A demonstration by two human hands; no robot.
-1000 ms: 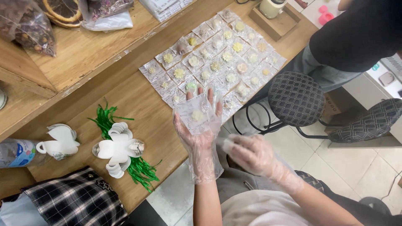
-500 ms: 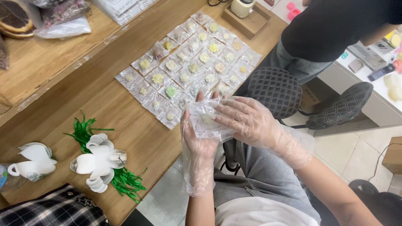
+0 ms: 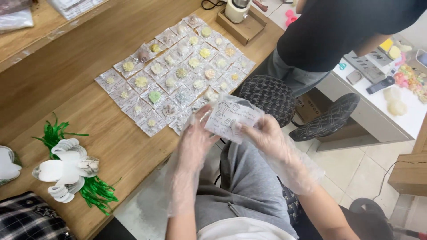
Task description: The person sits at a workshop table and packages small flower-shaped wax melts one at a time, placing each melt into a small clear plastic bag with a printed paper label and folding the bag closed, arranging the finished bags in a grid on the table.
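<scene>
Both my hands wear loose clear plastic gloves. Between them I hold a small clear packet (image 3: 231, 118) with printed drawings on its face, raised over my lap at the table's edge. My left hand (image 3: 195, 140) grips its left side and my right hand (image 3: 262, 133) pinches its right side. Just beyond it, several similar clear packets (image 3: 171, 73), each with a small flower-shaped piece in yellow, cream, pink or green, lie in rows on the wooden table (image 3: 102, 129).
A stack of white cut-out cards (image 3: 66, 169) on green shredded strips (image 3: 95, 189) lies at the left. Two patterned stools (image 3: 267, 95) stand beside me. Another person in a black top (image 3: 329, 31) stands at the right, next to a white counter (image 3: 387, 98) with small items.
The packet lay flat on my left palm; my right hand came up and took its edge, and both hands now hold it upright. The view shifted right.
</scene>
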